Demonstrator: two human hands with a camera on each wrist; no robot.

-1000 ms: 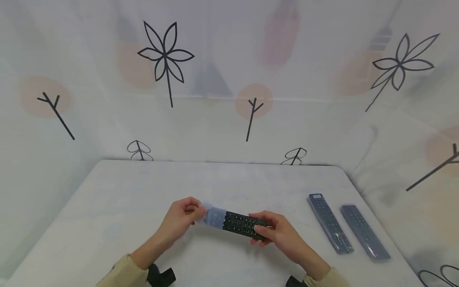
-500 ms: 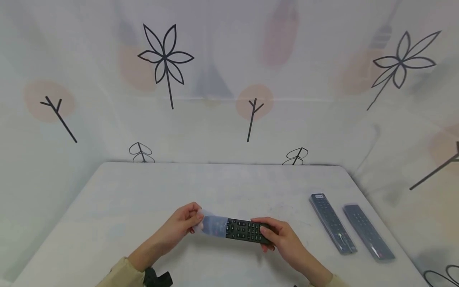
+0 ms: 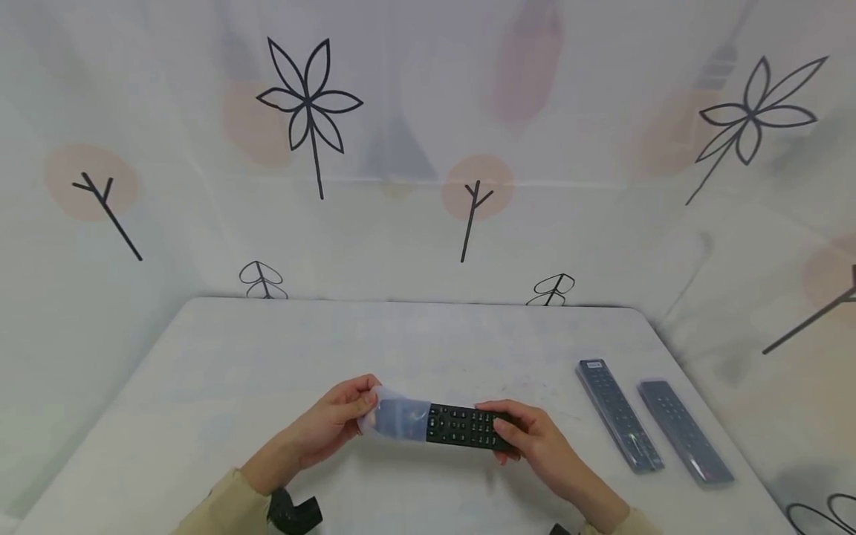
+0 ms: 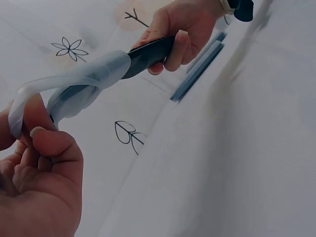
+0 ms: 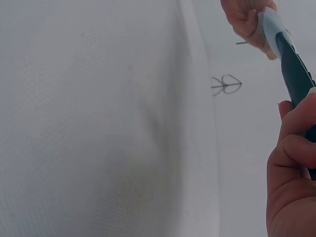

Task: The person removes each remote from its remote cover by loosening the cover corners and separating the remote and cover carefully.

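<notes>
A black remote control (image 3: 461, 426) is held above the table, with its left part inside a translucent plastic sleeve (image 3: 401, 419). My right hand (image 3: 535, 438) grips the bare right end of the remote, thumb on the buttons and fingers underneath. At the other end my left hand (image 3: 334, 420) pinches the sleeve's edge between thumb and fingers. In the left wrist view, the sleeve (image 4: 111, 69) stretches from the pinching fingertips up over the remote (image 4: 148, 57). The right wrist view shows the remote's dark underside (image 5: 294, 74) between both hands.
To the right on the white table (image 3: 267, 349) lie two more remotes in clear sleeves, one remote (image 3: 618, 416) beside the other remote (image 3: 685, 431). A patterned cloth wall (image 3: 401, 245) stands behind the table and along both sides.
Both hands and the remote have shifted slightly to the right. The remote now lies closer to level across the view. The left fingers have changed their hold on the sleeve's end.
</notes>
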